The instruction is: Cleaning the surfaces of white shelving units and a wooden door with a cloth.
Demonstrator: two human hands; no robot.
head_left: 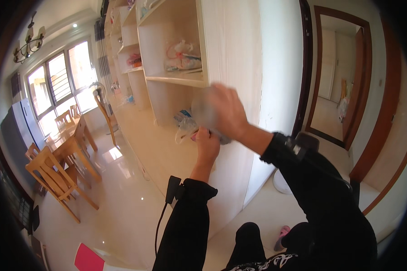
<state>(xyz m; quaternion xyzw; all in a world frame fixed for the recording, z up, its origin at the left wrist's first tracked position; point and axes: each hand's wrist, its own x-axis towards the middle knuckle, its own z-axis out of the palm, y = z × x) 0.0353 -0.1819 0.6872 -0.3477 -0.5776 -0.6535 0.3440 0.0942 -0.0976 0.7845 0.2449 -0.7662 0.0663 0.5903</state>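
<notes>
My right hand (230, 113) is raised at the cabinet's corner, just below a shelf board, its fingers smeared by motion. They are closed around a greyish, rounded thing (202, 107) that is too blurred to name. Right below it, my left hand (207, 145) is closed, with a bit of something pink showing beside its fingers; most of that is hidden. Left of both hands, a clear plastic bag (185, 132) lies crumpled in the lower compartment, by a blue-and-white packet (182, 116).
The tall pale cabinet (233, 58) has open shelves, one with a bagged bundle (183, 56). A wooden chair (59, 174) and a dining table (72, 147) stand at left. A white bin (282, 182) and a framed mirror (339, 86) are at right.
</notes>
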